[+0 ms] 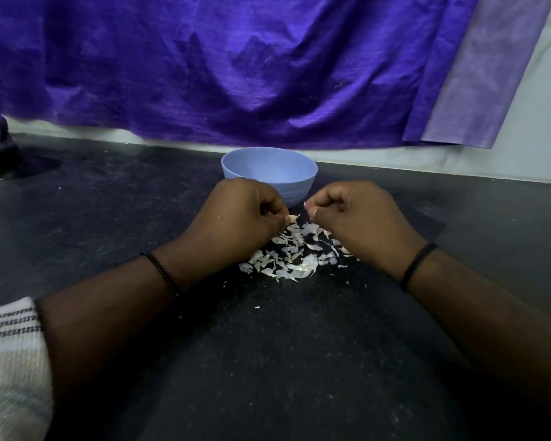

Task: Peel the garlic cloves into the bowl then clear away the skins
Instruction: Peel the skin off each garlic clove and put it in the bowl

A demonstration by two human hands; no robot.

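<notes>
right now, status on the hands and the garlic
Left hand pinching a garlic clove. Right hand pinching a bit of skin. Skins pile on counter below, bowl just behind, nothing blocking.

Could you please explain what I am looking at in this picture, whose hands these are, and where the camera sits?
There is no machine here: a person wears a wide-angle camera on the head, looking forward and down, so the two bare arms are that person's own. On the dark countertop stands a light blue bowl, below a hanging purple cloth. Between the wrists lies a pile of white garlic skins. The left hand pinches a garlic clove, only its tip showing. The right hand has curled fingers pinching a small pale scrap, probably skin. The view does not show what is inside the bowl.
</notes>
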